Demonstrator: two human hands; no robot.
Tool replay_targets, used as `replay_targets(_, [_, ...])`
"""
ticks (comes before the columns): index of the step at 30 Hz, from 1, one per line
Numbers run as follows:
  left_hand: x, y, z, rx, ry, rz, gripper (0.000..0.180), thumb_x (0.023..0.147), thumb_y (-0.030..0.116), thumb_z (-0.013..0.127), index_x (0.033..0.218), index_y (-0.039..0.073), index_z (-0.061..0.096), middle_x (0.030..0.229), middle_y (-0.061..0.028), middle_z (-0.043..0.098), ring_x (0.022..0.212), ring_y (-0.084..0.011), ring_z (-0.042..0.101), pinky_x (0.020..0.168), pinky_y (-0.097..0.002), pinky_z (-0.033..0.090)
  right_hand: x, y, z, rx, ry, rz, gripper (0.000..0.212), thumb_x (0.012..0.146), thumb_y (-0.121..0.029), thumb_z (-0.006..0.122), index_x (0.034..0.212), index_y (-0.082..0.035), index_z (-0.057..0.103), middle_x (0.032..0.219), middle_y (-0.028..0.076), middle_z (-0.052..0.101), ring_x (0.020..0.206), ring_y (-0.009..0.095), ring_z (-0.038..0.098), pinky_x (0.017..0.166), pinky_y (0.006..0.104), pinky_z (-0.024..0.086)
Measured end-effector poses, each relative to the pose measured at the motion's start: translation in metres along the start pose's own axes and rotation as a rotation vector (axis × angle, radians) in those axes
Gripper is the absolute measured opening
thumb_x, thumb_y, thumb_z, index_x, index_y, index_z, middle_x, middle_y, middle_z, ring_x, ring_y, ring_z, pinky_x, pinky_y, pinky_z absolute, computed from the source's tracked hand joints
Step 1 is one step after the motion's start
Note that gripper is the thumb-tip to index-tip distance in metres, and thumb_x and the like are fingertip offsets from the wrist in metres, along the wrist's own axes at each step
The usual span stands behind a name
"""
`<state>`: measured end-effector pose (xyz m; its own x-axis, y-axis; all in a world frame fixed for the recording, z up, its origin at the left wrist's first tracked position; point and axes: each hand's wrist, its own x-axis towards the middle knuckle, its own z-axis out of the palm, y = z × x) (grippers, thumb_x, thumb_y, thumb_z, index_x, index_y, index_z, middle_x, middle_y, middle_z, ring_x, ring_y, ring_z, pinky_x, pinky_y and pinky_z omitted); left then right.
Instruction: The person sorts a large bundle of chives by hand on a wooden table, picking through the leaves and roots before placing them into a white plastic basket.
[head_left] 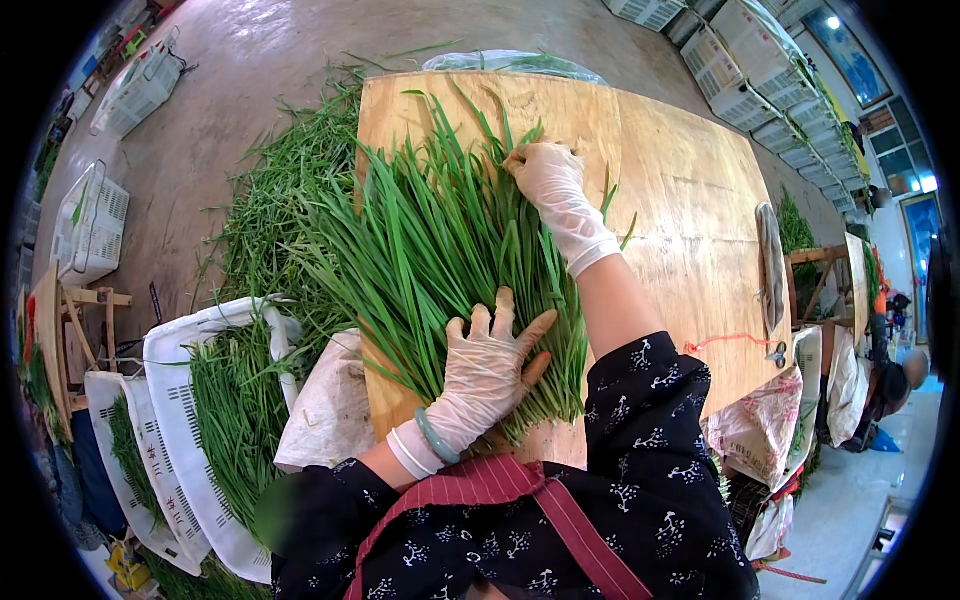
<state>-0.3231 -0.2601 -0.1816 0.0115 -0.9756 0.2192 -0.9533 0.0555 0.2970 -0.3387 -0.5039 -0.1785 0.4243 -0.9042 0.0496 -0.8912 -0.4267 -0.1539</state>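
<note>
A thick spread of garlic chives (420, 250) lies across the left part of a wooden board (690, 190), leaf tips pointing away and cut stems toward me. In a pale thin glove, my left hand (485, 365) rests flat on the lower stems, fingers apart; a green bangle (436, 436) circles that wrist. My right hand (555, 185), gloved alike, is at the far right side of the bunch. Its fingers are closed on some leaves near their upper ends, and the fingertips are partly hidden.
Scissors (776, 355) tied with red string and a grey strip (769, 265) lie at the board's right edge. Loose leaves (290, 190) heap on the floor beyond its left side. A white crate (170, 350) of chives stands at left; stacked crates (720, 85) stand far right.
</note>
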Motion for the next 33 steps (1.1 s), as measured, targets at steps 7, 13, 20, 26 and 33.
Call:
replay_targets(7, [-0.001,-0.001,0.001,-0.011,0.004,-0.007,0.049,0.077,0.041,0.058,0.125,0.033,0.049,0.123,-0.0160,0.040,0.095,-0.0259,0.041,0.081,-0.0400,0.030,-0.003,-0.017,-0.005,-0.162,-0.080,-0.012,0.032,0.075,-0.044,0.060,0.089,-0.016,0.069,0.097,0.011,0.063,0.100,0.028,0.055,0.091,0.0452,0.033])
replay_targets(13, [0.000,0.001,0.000,-0.013,0.010,0.002,0.049,0.077,0.041,0.058,0.125,0.033,0.049,0.123,-0.0170,0.041,0.094,-0.0271,0.042,0.081,-0.0405,0.030,-0.011,0.005,-0.013,0.482,-0.088,0.040,0.027,0.077,-0.033,0.062,0.091,-0.010,0.068,0.080,0.011,0.066,0.077,0.021,0.064,0.072,0.0327,0.048])
replay_targets(20, [0.001,0.002,0.001,0.027,0.008,0.009,0.048,0.079,0.041,0.056,0.126,0.033,0.049,0.124,-0.0178,0.041,0.095,-0.0286,0.042,0.080,-0.0410,0.030,-0.034,0.003,-0.015,1.358,-0.376,0.356,0.017,0.090,-0.017,0.050,0.094,-0.002,0.055,0.084,0.009,0.065,0.079,0.018,0.063,0.073,0.0282,0.051])
replay_targets(26, [0.001,0.002,0.000,-0.007,-0.014,-0.007,0.047,0.079,0.040,0.056,0.124,0.032,0.050,0.125,-0.0181,0.041,0.096,-0.0293,0.042,0.079,-0.0411,0.030,-0.038,0.002,-0.019,1.394,-0.392,0.338,0.021,0.090,-0.020,0.051,0.101,-0.003,0.057,0.098,0.006,0.062,0.090,0.019,0.059,0.076,0.0281,0.049])
replay_targets(33, [-0.004,0.000,-0.006,-0.054,0.007,0.006,0.049,0.078,0.040,0.058,0.125,0.031,0.047,0.124,-0.0170,0.040,0.095,-0.0271,0.042,0.077,-0.0407,0.033,-0.013,-0.057,-0.082,1.172,-0.153,-0.358,0.046,0.087,-0.024,0.058,0.127,-0.005,0.046,0.113,0.006,0.059,0.104,0.015,0.053,0.090,0.0280,0.040])
